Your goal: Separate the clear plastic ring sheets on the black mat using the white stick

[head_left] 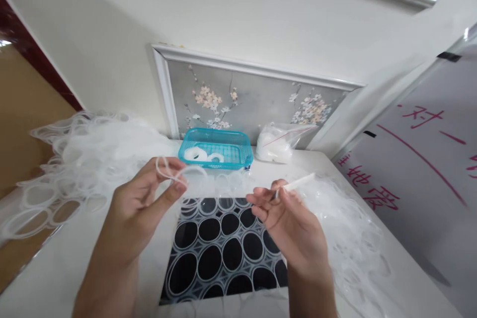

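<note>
My left hand (136,213) pinches a thin, whitish translucent ring (194,168) between thumb and fingers, above the far left corner of a dark sheet. In my right hand (296,231), held palm up with fingers curled, is a slim white stick-like tool (301,181). Its dark end shows near the fingertips; its exact kind I cannot make out. Between and below both hands lies the black sheet (231,253) with rows of pale ring outlines. A few clear rings (227,179) lie just beyond its far edge.
A blue plastic basket (246,158) holding several white rings (196,154) stands by the wall. Beside it sits a clear zip bag (276,144) with white contents. Heaps of translucent rings lie left (97,154) and right (350,233). A whiteboard (421,174) leans at the right.
</note>
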Motion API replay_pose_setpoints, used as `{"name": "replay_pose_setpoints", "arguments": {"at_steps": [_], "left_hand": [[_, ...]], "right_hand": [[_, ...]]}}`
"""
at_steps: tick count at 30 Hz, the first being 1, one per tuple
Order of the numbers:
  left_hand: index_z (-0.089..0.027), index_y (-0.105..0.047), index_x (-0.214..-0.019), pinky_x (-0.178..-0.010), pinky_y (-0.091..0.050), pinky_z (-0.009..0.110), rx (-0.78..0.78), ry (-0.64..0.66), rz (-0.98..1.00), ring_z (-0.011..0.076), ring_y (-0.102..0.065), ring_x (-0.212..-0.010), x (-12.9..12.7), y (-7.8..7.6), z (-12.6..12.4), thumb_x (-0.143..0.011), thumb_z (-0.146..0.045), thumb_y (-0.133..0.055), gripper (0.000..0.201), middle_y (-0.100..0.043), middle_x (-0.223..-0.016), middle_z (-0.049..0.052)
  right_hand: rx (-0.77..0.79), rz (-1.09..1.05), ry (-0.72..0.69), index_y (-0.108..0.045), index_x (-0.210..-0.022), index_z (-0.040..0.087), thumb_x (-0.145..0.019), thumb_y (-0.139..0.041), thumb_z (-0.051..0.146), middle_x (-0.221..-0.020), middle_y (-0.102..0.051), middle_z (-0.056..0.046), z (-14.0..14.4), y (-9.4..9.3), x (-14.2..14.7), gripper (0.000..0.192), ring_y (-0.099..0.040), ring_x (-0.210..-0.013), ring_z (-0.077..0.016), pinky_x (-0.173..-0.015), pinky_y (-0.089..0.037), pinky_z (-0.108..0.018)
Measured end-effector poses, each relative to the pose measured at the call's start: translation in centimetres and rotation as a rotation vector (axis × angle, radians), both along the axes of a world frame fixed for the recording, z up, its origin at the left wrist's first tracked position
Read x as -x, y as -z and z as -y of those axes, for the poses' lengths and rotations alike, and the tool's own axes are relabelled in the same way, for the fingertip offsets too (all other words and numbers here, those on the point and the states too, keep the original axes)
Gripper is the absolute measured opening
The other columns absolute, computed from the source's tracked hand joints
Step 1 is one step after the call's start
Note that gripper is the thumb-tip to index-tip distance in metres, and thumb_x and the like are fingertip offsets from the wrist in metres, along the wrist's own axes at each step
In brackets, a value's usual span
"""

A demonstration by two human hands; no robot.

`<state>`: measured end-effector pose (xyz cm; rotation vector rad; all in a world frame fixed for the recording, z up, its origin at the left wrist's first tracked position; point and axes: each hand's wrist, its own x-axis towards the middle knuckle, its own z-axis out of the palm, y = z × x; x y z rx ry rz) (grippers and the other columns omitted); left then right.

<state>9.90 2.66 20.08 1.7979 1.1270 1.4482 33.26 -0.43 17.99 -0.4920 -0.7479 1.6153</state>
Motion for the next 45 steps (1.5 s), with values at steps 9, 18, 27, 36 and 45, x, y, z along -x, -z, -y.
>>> {"name": "replay_pose_setpoints", "arguments": {"at_steps": [9,18,27,36,45], "left_hand": [[-0.023,-0.06,-0.079,-0.06,-0.051,0.029,-0.2,0.063,-0.786,0.0181,-0.063,-0.066,-1.6,1.4,0.0,-0.089,-0.027,-0.048,0.016,-0.064,-0.076,0.0],[-0.03,-0.06,-0.096,-0.067,-0.053,0.023,-0.218,0.114,-0.648,0.015,-0.066,-0.079,-2.7,1.3,0.7,-0.09,-0.032,-0.052,0.011,-0.068,-0.088,-0.004],[-0.03,-0.067,-0.095,-0.046,-0.05,0.017,-0.054,-0.001,-0.536,0.0167,-0.068,-0.076,-2.9,0.8,0.6,-0.086,-0.04,-0.057,0.017,-0.071,-0.085,-0.002],[-0.029,-0.066,-0.093,-0.036,-0.04,0.016,-0.019,0.015,-0.417,0.0166,-0.066,-0.066,-2.3,0.0,2.0,-0.082,-0.04,-0.062,0.017,-0.066,-0.072,-0.002],[-0.027,-0.067,-0.09,-0.035,-0.04,0.017,0.108,0.158,-0.428,0.0163,-0.065,-0.059,-1.8,-0.3,1.2,-0.081,-0.039,-0.06,0.017,-0.067,-0.066,-0.003]], "right_hand": [[-0.306,0.532,0.215,-0.072,-0.089,0.031,-0.083,-0.069,0.034,-0.092,-0.072,-0.002,0.5,1.2,1.0,0.007,-0.047,-0.129,-0.0252,-0.108,-0.036,-0.046],[-0.252,0.677,-0.039,-0.073,-0.088,0.028,-0.08,-0.073,0.03,-0.104,-0.07,-0.003,0.5,0.1,0.3,0.008,-0.042,-0.133,-0.025,-0.113,-0.027,-0.049],[-0.224,0.29,-0.203,-0.073,-0.084,0.024,-0.083,-0.069,0.032,-0.082,-0.072,0.001,-0.6,0.8,0.7,0.008,-0.065,-0.081,-0.0142,-0.081,-0.05,-0.029],[-0.025,-0.035,-0.189,-0.068,-0.081,0.029,-0.082,-0.07,0.035,-0.074,-0.067,0.005,-0.2,0.3,0.3,0.007,-0.065,-0.073,-0.0122,-0.079,-0.054,-0.027],[-0.038,-0.008,-0.218,-0.063,-0.08,0.031,-0.082,-0.064,0.046,-0.119,-0.067,0.002,1.2,-0.7,0.1,0.015,-0.061,-0.116,-0.0232,-0.104,-0.042,-0.047]]}}
